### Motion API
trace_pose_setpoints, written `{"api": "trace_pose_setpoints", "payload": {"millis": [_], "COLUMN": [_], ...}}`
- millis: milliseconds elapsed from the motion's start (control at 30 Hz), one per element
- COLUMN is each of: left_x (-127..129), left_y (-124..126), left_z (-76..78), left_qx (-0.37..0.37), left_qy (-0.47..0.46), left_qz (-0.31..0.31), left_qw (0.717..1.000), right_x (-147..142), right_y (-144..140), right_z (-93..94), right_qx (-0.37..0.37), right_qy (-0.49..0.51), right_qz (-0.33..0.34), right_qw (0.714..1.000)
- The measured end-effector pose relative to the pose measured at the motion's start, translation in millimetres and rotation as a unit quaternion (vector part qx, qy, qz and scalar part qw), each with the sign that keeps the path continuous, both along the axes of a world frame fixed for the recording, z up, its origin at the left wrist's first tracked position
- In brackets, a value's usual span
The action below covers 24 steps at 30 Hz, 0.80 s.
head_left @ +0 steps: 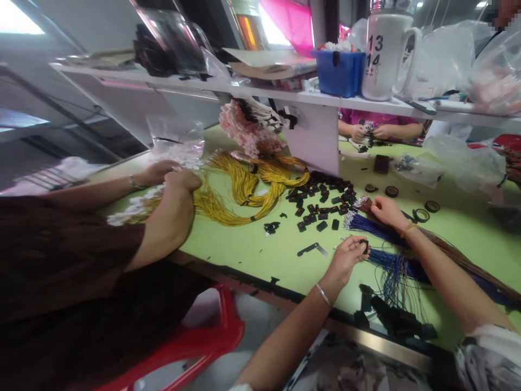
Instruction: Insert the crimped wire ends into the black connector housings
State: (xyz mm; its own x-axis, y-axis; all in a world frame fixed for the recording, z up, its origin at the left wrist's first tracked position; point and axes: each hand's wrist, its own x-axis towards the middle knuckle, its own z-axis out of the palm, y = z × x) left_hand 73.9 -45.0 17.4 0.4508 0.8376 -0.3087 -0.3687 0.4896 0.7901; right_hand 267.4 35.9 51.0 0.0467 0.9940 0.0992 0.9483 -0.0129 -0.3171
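My left hand (345, 259), with a silver bracelet at the wrist, is closed around a small black connector housing (365, 247). Thin wires run near its fingers. Further back, my right hand (386, 212) pinches at the metal-tipped end of a bundle of brown wires (364, 204); how many it grips is hidden. Between the hands lies a bundle of dark blue wires (368, 224) with silvery terminals. Loose blue and brown wires (393, 271) trail right of my left hand. Many black housings (321, 203) are scattered to the left of the bundles.
A co-worker's hands (179, 179) work at the left beside yellow wires (244, 190). Another person's hands (368, 132) are across the table. A folding knife (312, 248), tape rolls (421, 215) and black pieces (394, 320) lie around. The shelf holds a mug (385, 60) and blue bin (337, 73).
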Motion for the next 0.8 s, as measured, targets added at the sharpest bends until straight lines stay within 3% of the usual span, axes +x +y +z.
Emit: {"api": "trace_pose_setpoints", "payload": {"millis": [100,200,267,400,567,800], "left_x": [-0.2,-0.7,-0.7,0.7,0.7,-0.3], "left_y": [-0.1,-0.3,-0.7,-2.0,-3.1,-2.8], "left_z": [-2.0,-3.3,-3.0,-1.0,-1.1,-4.0], "left_qx": [0.001,0.005,0.006,0.003,0.005,-0.009], "left_qy": [-0.001,-0.001,-0.001,0.001,-0.006,-0.034], "left_qz": [0.001,0.0,0.0,-0.003,-0.007,-0.008], "left_qw": [1.0,1.0,1.0,1.0,1.0,0.999], "right_x": [-7.4,1.1,10.6,15.9,-7.8,-29.0], "right_y": [6.7,11.2,13.6,18.7,19.0,-29.9], "right_z": [2.9,5.8,8.2,12.9,17.4,22.9], "right_qx": [0.008,0.028,0.034,0.048,0.055,0.05], "right_qy": [-0.041,-0.085,-0.063,0.024,0.214,0.357], "right_qz": [0.016,-0.018,-0.044,-0.04,0.021,0.065], "right_qw": [0.999,0.996,0.996,0.998,0.975,0.931]}}
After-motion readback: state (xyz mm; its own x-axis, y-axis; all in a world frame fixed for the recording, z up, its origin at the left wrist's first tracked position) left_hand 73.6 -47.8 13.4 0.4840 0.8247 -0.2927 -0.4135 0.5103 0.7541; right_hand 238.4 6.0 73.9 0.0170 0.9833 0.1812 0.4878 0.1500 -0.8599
